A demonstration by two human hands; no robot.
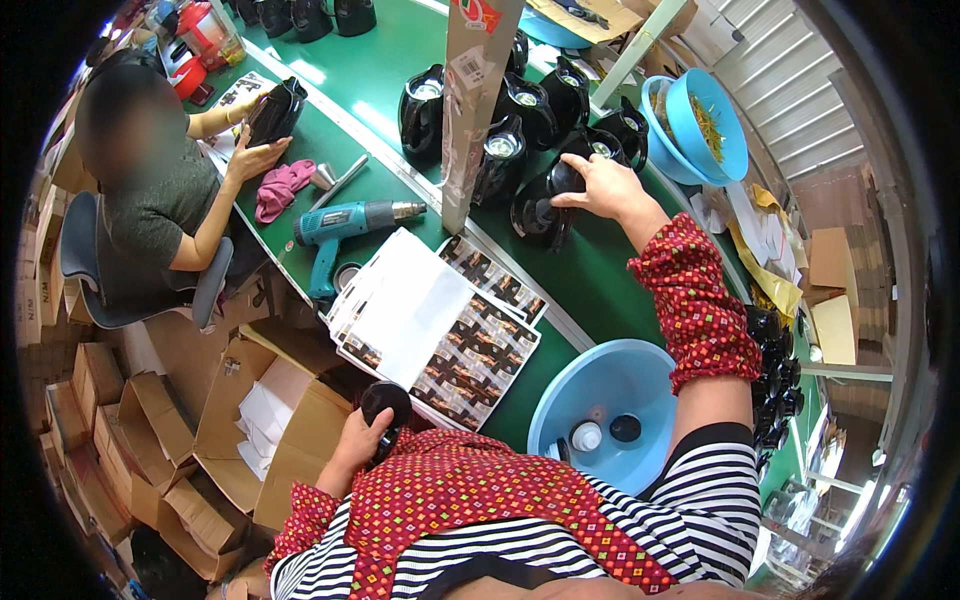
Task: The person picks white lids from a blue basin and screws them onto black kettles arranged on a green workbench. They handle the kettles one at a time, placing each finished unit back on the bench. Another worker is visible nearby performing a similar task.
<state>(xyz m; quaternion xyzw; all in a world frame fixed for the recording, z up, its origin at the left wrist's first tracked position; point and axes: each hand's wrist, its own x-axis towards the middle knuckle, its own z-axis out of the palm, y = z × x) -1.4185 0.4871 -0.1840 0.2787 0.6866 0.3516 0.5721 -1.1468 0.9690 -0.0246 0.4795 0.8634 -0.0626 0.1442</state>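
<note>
Right hand [608,188] is the nearer one: thumb and fingers apart at a black pitcher [538,212] just left of it, on green tabletop [590,280] beside other black pitchers [500,160]. Grip, long axis: can't tell. Left hand [358,438] well apart, fingers curled around black round part [386,400].
</note>
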